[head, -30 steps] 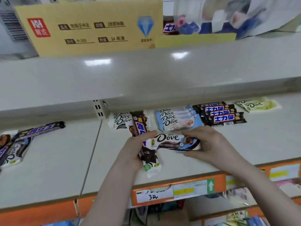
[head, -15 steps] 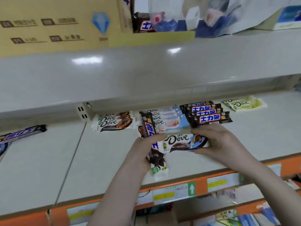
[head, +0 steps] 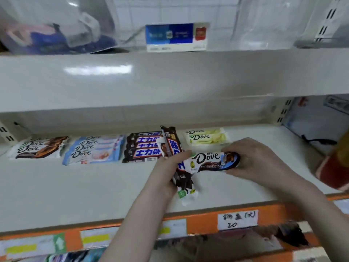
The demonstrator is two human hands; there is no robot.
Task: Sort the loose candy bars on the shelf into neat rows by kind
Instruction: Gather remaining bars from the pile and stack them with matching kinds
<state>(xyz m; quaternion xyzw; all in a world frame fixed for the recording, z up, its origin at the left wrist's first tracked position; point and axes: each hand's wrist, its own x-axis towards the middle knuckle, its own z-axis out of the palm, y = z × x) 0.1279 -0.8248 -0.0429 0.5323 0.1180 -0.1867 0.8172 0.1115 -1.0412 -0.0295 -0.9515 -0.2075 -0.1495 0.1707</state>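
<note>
1. Left hand (head: 166, 173) gripping upright bundle of bars (head: 174, 154); right hand (head: 253, 161) pinching Dove bar (head: 211, 161), both over the shelf (head: 75, 186).
2. Sitting behind: sorted rows (head: 139, 148).
3. Risking the bundle slipping, scattering rows, given the loose grip.

One head-worn wide-angle view, looking forward and down onto the shelf (head: 75, 186); close range, upper shelf (head: 170, 82) filling frame top.
</note>
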